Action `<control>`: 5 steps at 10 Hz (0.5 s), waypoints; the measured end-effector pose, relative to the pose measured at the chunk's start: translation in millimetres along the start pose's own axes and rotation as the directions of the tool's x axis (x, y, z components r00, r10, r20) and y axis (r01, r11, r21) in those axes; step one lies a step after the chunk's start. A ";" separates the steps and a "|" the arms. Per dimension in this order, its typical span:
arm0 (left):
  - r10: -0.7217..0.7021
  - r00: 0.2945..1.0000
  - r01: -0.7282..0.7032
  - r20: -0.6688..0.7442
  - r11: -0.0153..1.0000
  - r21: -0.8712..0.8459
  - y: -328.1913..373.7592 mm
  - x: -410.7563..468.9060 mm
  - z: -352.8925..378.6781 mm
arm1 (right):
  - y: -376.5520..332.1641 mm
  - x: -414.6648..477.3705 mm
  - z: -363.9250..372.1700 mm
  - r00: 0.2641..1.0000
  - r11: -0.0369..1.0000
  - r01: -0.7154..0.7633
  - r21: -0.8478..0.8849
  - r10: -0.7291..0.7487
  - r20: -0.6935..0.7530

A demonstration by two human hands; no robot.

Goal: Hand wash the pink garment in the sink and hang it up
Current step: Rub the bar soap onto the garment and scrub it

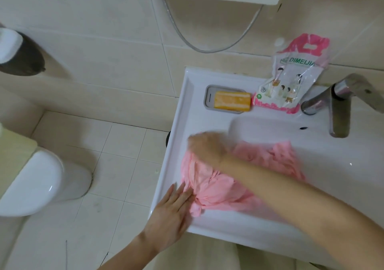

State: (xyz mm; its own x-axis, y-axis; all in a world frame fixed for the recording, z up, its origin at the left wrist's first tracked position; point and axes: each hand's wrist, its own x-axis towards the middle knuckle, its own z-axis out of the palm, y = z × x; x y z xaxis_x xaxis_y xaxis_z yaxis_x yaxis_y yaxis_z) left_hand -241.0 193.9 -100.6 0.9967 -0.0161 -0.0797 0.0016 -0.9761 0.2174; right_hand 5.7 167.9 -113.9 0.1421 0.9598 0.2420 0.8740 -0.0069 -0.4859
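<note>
Fingers of left hand (168, 217) press flat on pink garment (214, 188); right hand (205, 146) blurred, cannot tell

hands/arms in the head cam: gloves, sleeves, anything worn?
No gloves: left hand and right hand are bare. No sleeve, watch or bracelet on left forearm or right forearm in view. No ring seen on the left; right is motion-blurred, can't tell.

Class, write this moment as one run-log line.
stage: washing | left hand: pressing pink garment flat | right hand: on it, blurred | soap: in dish
</note>
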 end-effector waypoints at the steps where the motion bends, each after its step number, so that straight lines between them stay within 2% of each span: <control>1: -0.002 1.000 0.002 0.005 1.000 -0.011 -0.5 -0.3 1.7 | 2.1 -21.3 22.6 0.968 0.926 -0.058 0.373 0.145 -0.207; 2: 0.009 1.000 -0.008 -0.019 1.000 0.022 -4.0 -0.7 0.0 | 25.7 13.5 -22.4 0.872 0.834 -0.468 -0.293 0.490 0.000; 3: 0.016 1.000 -0.015 -0.019 1.000 0.022 -4.1 1.4 -0.5 | -11.1 13.6 -20.7 0.899 0.898 -0.399 -0.187 0.423 0.113; 4: -0.001 1.000 0.002 -0.018 1.000 0.010 -2.1 2.6 -0.8 | -43.2 -16.1 0.9 0.900 0.979 -0.174 -0.109 0.203 0.386; 5: -0.007 1.000 0.008 -0.013 0.998 0.056 -1.7 1.9 -1.1 | 19.9 10.2 -48.0 0.846 0.812 -0.498 -0.305 0.532 0.037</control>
State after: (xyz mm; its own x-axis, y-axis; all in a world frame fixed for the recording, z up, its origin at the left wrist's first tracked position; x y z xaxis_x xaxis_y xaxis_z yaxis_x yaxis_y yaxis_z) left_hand -239.0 195.8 -100.1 0.9976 -0.0063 -0.0688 0.0050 -0.9868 0.1620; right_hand 46.9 164.1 -80.8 0.5681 0.8186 -0.0848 0.7807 -0.5687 -0.2591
